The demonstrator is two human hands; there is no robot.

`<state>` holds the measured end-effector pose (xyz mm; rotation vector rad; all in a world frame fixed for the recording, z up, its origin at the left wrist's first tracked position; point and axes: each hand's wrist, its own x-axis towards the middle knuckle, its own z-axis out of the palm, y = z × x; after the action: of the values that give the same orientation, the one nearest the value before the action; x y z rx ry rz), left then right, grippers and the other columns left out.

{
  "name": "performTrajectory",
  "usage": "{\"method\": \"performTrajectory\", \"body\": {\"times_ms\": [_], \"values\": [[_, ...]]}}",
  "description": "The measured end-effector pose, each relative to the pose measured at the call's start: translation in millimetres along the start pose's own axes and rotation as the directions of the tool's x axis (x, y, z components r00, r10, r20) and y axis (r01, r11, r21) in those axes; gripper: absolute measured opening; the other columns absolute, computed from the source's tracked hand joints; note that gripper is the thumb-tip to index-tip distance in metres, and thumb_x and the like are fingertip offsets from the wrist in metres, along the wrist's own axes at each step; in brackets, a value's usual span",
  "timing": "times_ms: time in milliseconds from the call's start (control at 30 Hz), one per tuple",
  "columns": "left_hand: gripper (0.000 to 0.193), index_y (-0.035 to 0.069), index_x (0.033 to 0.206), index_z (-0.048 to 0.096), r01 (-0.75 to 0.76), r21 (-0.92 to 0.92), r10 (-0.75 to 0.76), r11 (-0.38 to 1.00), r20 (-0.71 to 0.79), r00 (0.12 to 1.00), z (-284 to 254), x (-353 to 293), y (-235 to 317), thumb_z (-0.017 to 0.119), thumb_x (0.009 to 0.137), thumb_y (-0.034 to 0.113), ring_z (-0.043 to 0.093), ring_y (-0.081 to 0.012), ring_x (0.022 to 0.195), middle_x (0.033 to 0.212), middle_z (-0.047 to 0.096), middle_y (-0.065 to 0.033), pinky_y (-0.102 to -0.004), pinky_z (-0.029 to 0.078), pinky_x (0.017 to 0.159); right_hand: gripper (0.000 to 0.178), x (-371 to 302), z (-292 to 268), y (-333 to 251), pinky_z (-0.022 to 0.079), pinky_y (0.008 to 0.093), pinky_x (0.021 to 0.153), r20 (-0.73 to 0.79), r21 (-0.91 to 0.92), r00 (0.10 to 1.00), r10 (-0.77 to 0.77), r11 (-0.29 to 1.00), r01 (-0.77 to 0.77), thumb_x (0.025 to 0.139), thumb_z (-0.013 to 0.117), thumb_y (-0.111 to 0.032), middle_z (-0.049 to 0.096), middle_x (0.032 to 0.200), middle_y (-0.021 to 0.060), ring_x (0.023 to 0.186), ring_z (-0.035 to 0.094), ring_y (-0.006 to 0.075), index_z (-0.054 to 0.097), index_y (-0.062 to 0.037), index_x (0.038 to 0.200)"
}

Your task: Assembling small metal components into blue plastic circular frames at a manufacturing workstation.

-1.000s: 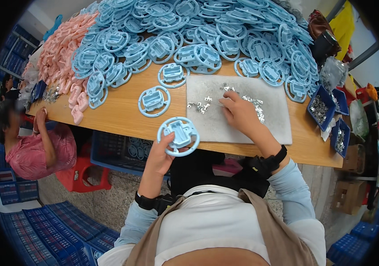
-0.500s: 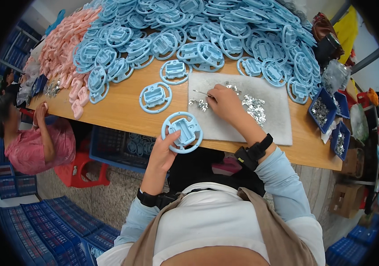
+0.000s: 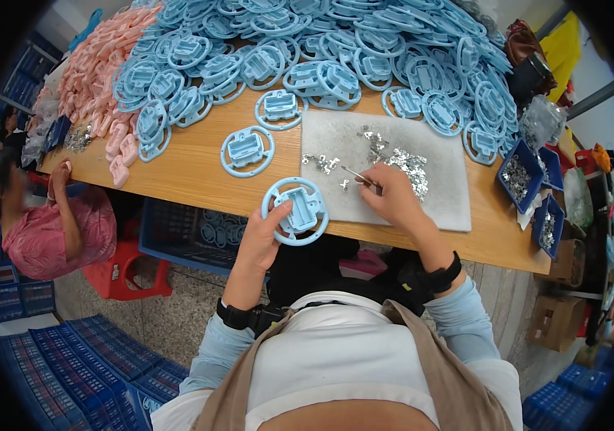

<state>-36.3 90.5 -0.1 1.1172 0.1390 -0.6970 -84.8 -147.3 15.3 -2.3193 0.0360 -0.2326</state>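
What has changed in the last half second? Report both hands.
The right hand, gripping a thin tool, has moved to the right and back toward the person over the grey pad. A single metal piece now shows nearer the person than the small metal cluster. Unchanged: the left hand keeps its grip on the blue wheel-shaped part.

I can't read any words or numbers here. The blue crate (image 3: 139, 406) at the bottom left has white marks that could be letters, but they are too blurry to make out. The red stool (image 3: 122, 276) has a little pale mark on it, too small to read.
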Motion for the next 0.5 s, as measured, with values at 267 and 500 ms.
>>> {"method": "performTrajectory", "body": {"times_ms": [267, 500], "values": [[0.028, 0.004, 0.104, 0.055, -0.008, 0.062, 0.007, 0.998, 0.01, 1.0, 13, -1, 3, 0.062, 0.083, 0.021, 0.057, -0.0063, 0.071, 0.086, 0.059, -0.0014, -0.0189, 0.045, 0.055, 0.01, -9, 36, -4, 0.038, 0.0261, 0.049, -0.222, -0.063, 0.973, -0.063, 0.997, 0.05, 0.073, 0.064, -0.007, 0.055, 0.067, 0.0061, 0.052, 0.047, 0.0129, 0.063, -0.0005, 0.08], [0.027, 0.002, 0.105, 0.055, 0.044, -0.01, -0.043, 0.999, 0.072, 0.996, 25, 8, 1, 0.057, 0.087, 0.022, 0.059, -0.0083, 0.076, 0.089, 0.06, -0.0029, -0.023, 0.048, 0.064, 0.009, 7, 5, -36, 0.034, 0.0206, 0.046, 0.031, 0.295, 1.0, 0.001, 0.956, -0.01, 0.071, 0.065, -0.004, 0.058, 0.073, 0.0023, 0.052, 0.042, 0.0031, 0.063, -0.0006, 0.08]]}}
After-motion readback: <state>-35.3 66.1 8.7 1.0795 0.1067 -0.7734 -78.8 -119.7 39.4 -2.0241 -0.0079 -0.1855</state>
